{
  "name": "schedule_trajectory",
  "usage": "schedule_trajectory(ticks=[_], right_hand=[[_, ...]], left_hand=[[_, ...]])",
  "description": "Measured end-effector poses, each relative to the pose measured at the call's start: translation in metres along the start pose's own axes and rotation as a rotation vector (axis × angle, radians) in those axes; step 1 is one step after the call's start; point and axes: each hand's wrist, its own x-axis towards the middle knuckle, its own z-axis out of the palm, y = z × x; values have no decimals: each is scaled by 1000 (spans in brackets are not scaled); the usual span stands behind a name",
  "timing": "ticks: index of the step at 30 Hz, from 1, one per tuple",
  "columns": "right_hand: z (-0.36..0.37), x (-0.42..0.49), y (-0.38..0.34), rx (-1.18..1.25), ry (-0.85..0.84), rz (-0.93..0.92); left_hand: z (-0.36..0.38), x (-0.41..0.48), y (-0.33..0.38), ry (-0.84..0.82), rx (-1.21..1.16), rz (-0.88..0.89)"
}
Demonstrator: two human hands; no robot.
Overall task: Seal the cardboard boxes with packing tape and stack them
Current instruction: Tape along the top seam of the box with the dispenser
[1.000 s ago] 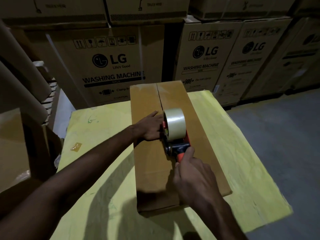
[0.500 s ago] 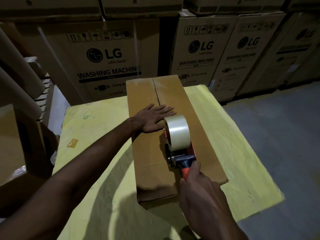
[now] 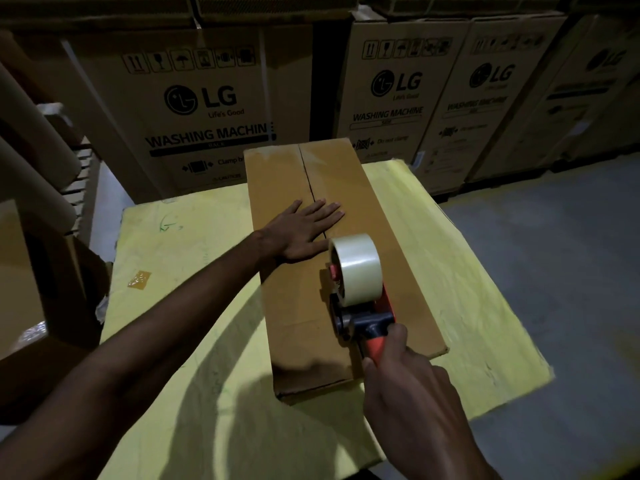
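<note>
A long brown cardboard box (image 3: pixel 391 244) lies lengthwise on a yellow table (image 3: pixel 194 320), its two top flaps meeting in a centre seam. My left hand (image 3: pixel 301 230) presses flat on the box top across that seam, fingers straight. My right hand (image 3: pixel 408 386) grips the red handle of a tape dispenser (image 3: pixel 360 299), which carries a roll of clear packing tape (image 3: pixel 358 268). The dispenser sits on the box top over the seam, nearer the front end, just behind my left hand.
Large printed washing-machine cartons (image 3: pixel 207 109) stand in a row behind the table. Brown cardboard tubes (image 3: pixel 31 157) and an open carton (image 3: pixel 41 299) are at the left. A scrap of tape (image 3: pixel 139 279) sticks to the table. Grey floor (image 3: pixel 561 271) lies to the right.
My right hand has drawn the dispenser along the seam toward the front end of the box. My left hand has gone from beside the roll to lying flat farther up the seam.
</note>
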Motion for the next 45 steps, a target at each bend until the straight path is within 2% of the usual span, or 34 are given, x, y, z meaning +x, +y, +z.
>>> schedule_trajectory(ticks=[5, 8, 15, 22, 25, 26, 28, 32, 34, 36, 38, 40, 41, 42, 45], right_hand=[[7, -1, 9, 45, 75, -62], [9, 0, 15, 31, 94, -84], [15, -10, 17, -99, 114, -56], [18, -21, 19, -6, 165, -54], [24, -33, 21, -114, 114, 21], [32, -39, 26, -149, 145, 15], [50, -53, 33, -127, 234, 24], [48, -86, 44, -68, 228, 18], [49, -93, 51, -76, 159, 21], [62, -90, 60, -93, 201, 58], [65, -89, 63, -132, 263, 4], [52, -88, 59, -58, 230, -40], [46, -88, 56, 12, 198, -45], [45, -90, 56, 55, 248, -83], [46, -93, 59, 2, 248, -129]], left_hand=[[11, -30, 44, -9, -14, 107], [24, -40, 51, 49, -29, 142], [18, -37, 56, 2, 24, 37], [28, -27, 57, -5, 92, 0], [22, -27, 56, -14, 46, -11], [22, -26, 55, -10, 33, -9], [23, -24, 54, -2, 12, -11], [26, -25, 56, 17, -15, -24], [25, -26, 57, 4, -9, -35], [23, -26, 62, -14, -8, -78], [21, -28, 73, -19, 4, -114], [19, -35, 88, -18, 3, -124], [21, -42, 98, -24, 3, -112], [24, -50, 107, -29, 5, -87], [45, -78, 127, 34, -55, 21]])
